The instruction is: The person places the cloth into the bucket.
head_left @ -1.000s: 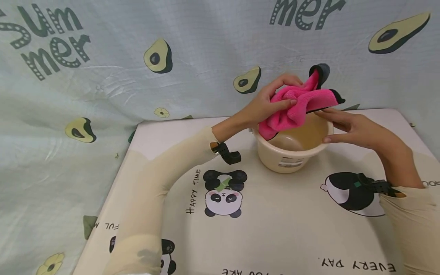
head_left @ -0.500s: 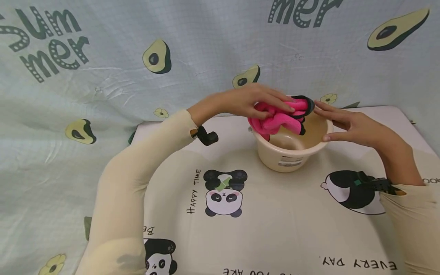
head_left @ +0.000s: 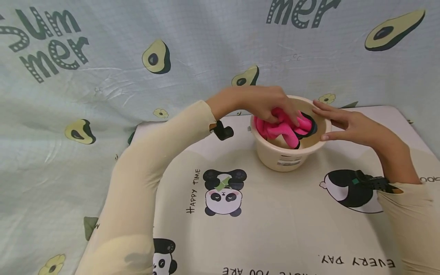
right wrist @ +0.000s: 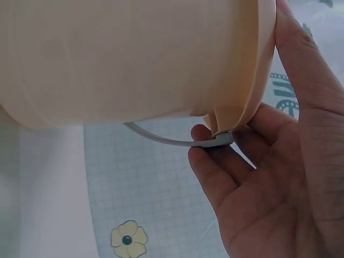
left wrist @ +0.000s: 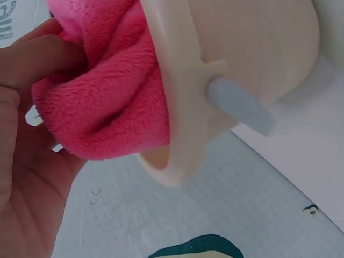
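A cream plastic bucket (head_left: pixel 268 154) stands upright near the back of the table. Bunched inside it, partly above the rim in the left wrist view, is a pink fleecy cloth (head_left: pixel 275 130) with black edging. My left hand (head_left: pixel 266 101) reaches over the rim and grips this cloth (left wrist: pixel 115 102) between thumb and fingers; some fingertips are hidden in its folds. At the bucket's right side, my right hand (head_left: pixel 361 128) holds the rim. In the right wrist view its fingers curl by the end of the grey handle (right wrist: pixel 166 141), behind the bucket.
The table (head_left: pixel 268 229) wears a cover printed with pandas and lettering. Close behind the bucket rises a sheet (head_left: pixel 199 46) printed with avocados. A dark wrist strap (head_left: pixel 374 183) sits on the right forearm; another dark strap (head_left: pixel 224 131) hangs at the left wrist.
My left hand has brought the pink cloth down from above the bucket to inside it, and the cloth has folded together. The right hand has stayed on the rim.
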Demonstrator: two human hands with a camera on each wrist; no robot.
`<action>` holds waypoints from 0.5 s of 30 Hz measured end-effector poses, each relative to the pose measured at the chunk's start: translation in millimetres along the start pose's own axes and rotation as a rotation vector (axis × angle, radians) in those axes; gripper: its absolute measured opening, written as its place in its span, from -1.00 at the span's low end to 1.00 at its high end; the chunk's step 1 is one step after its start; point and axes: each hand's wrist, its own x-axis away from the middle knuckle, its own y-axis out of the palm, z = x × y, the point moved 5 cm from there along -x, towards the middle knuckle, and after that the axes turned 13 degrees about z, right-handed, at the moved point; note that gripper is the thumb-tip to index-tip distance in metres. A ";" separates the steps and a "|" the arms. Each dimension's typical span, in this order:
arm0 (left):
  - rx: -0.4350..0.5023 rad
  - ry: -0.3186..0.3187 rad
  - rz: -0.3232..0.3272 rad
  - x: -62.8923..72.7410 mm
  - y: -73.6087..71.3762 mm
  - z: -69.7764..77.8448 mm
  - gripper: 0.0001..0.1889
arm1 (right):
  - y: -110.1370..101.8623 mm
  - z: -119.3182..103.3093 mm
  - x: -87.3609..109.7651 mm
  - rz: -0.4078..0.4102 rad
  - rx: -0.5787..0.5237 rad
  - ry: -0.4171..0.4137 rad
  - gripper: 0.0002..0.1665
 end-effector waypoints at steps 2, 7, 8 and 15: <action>0.009 -0.023 -0.029 -4.0 3.6 -1.7 -0.58 | 0.3 0.3 0.1 -0.006 -0.002 -0.001 0.00; 0.018 -0.118 -0.089 -5.2 9.3 -6.3 -0.57 | 1.3 -1.3 -0.6 -0.012 -0.013 -0.011 0.00; 0.012 -0.135 -0.094 -4.6 9.3 -6.3 -0.57 | 1.2 -1.5 -0.5 -0.011 -0.018 -0.014 -0.01; -0.001 -0.160 -0.016 7.5 8.6 -8.3 -0.62 | -2.5 -0.3 0.3 -0.013 -0.009 0.004 0.01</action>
